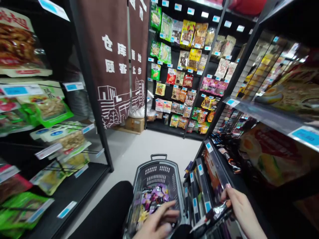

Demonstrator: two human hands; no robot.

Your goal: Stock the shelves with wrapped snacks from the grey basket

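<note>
A grey shopping basket (159, 167) stands on the floor in front of me, holding several purple and pink snack packets (152, 197). My left hand (157, 223) reaches into the basket, fingers curled over the packets; I cannot see whether it grips one. My right hand (239, 207) is at the low right shelf, fingers closed on a dark shiny snack packet (214, 213) at the shelf's front edge. My knee in black trousers (107, 212) is just left of the basket.
Black shelves of snack bags line the left (50, 109) and right (274, 109). A brown curtain with white characters (112, 59) hangs ahead, a cardboard box (134, 124) below it. A far wall rack (189, 66) holds hanging packets. Pale floor (139, 146) runs between.
</note>
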